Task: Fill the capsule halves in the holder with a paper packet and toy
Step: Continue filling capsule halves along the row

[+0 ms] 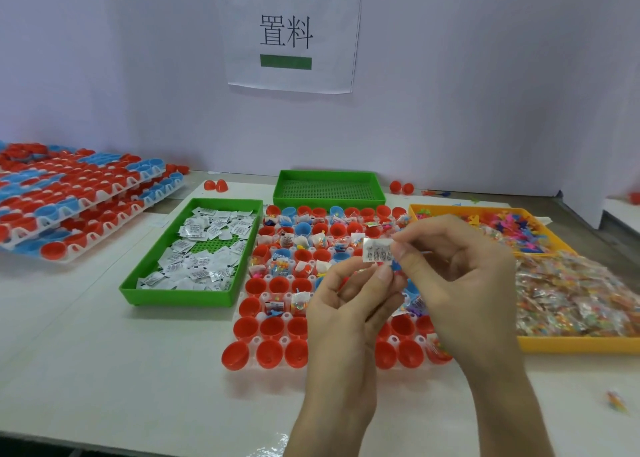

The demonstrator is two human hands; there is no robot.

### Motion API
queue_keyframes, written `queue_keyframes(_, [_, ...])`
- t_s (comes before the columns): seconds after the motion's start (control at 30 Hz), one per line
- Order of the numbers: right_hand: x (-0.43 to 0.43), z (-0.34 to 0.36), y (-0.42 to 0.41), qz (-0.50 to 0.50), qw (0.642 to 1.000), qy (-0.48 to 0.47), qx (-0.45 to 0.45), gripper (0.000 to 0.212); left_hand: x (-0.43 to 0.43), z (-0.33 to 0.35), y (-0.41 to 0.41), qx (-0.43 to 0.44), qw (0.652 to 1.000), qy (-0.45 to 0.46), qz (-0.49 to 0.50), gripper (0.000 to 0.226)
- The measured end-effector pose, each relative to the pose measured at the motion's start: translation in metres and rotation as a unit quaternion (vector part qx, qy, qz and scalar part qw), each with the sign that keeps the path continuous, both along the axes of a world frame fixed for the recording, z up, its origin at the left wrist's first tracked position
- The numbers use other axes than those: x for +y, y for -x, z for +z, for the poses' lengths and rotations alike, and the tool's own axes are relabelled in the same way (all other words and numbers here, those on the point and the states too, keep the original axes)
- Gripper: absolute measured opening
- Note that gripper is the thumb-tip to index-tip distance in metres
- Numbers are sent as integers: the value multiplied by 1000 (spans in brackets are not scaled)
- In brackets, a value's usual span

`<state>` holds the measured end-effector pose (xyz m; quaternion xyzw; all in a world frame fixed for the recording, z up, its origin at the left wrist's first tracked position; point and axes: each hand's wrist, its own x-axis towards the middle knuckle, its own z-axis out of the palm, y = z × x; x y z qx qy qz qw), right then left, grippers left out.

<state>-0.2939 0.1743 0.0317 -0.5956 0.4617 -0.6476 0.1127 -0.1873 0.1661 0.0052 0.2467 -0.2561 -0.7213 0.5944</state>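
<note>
A white holder [260, 295] in front of me carries rows of red and blue capsule halves [270, 327]; the far rows hold packets and toys, the near red ones look bare. Above its middle my right hand [457, 283] pinches a small white printed paper packet [378, 250] by its right edge. My left hand [346, 318] is just below it, fingers curled, pinching a small blue toy [396, 267] that is mostly hidden between the fingers. Both hands hide the holder's centre.
A green tray [138, 276] of paper packets lies left of the holder. An orange tray [571, 344] with toys and bagged toys sits on the right. A bare green tray [329, 188] stands behind. Stacked holders of capsule halves [79, 207] fill the far left. Loose red halves [216, 185] lie near the wall.
</note>
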Motion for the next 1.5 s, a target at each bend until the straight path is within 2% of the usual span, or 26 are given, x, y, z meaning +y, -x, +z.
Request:
queue_keyframes(0.17, [1,2,7,-20,999,14,-31,19,-1,2,-3,-19,999,30,7,23])
queue_keyframes(0.43, [3,4,10,24,1000,-10,-6,16,-4,4,-8,-52,994,72,58,34])
queue_keyframes(0.73, [4,3,10,78,997,-30,1,16,-7,1,-10,-108,986,95,81,35])
queue_keyframes(1.0, [2,2,3,90,995,-31,-10,17,-8,-1,-11,-118,981,107,110,23])
queue_keyframes(1.13, [3,3,0,103,994,-40,-13,7,-9,-2,-12,-119,979,106,125,23])
queue_keyframes(1.27, [2,4,-2,122,990,-46,-46,20,-8,-4,-11,-153,970,120,145,23])
queue_keyframes(1.5, [0,1,2,118,991,-34,-44,28,-10,-2,-18,-201,960,156,119,18])
